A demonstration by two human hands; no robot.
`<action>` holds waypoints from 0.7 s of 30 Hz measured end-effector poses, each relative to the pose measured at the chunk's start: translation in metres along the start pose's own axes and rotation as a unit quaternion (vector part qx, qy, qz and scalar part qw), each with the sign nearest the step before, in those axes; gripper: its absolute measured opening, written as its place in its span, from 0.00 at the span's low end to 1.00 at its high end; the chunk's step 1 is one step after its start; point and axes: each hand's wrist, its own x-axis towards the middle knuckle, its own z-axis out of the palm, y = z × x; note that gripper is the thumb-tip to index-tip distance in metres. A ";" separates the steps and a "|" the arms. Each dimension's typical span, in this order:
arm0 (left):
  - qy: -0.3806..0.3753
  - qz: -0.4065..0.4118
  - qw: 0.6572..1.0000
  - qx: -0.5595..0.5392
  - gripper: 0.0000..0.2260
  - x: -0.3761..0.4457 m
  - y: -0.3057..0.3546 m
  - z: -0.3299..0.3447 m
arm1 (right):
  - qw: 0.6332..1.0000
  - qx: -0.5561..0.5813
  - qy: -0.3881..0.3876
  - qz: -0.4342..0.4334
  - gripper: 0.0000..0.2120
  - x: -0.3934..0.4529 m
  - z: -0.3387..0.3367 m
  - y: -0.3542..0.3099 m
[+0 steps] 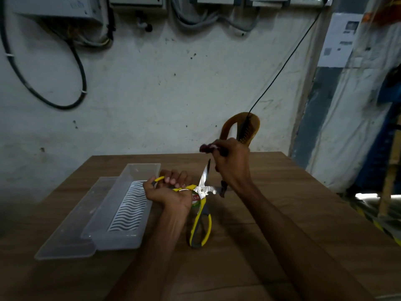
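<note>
Cutting step: scissors spread, strip being lined up.

Left hand (171, 191) curls tight round the upper handle of the yellow-grey scissors (202, 189), low over the surface (293, 213), blades wide apart. Right hand (233, 166) is raised and fisted on a dark strip (207, 148), too blurred to identify, whose lower end hangs near the blade tip. Clear container (102, 216) sits left. Likely next: seat the strip between the blades, then squeeze.
</note>
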 end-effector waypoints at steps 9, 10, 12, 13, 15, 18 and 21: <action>-0.013 0.009 1.000 -0.016 0.14 0.006 0.002 -0.001 | 0.991 0.035 -0.110 -0.070 0.13 -0.094 -0.001 -0.011; -0.014 0.009 1.000 -0.014 0.14 0.006 0.002 -0.002 | 0.991 0.033 -0.111 -0.064 0.13 -0.094 0.003 -0.009; -0.017 0.016 1.000 -0.013 0.13 0.005 0.003 -0.002 | 0.991 0.034 -0.112 -0.061 0.12 -0.090 0.007 -0.008; -0.021 0.023 0.999 -0.012 0.13 0.006 0.005 -0.001 | 0.991 0.035 -0.109 -0.065 0.11 -0.087 0.009 -0.009; -0.023 0.030 0.999 -0.012 0.13 0.007 0.007 0.000 | 0.994 0.045 -0.087 -0.054 0.10 -0.079 0.011 -0.012; -0.003 0.036 0.999 -0.019 0.13 0.007 0.008 -0.001 | 0.997 0.045 -0.054 -0.037 0.10 -0.064 0.015 -0.013; 0.010 0.031 0.999 -0.008 0.12 0.006 0.008 0.001 | 0.999 0.016 -0.042 -0.026 0.10 -0.044 0.023 -0.005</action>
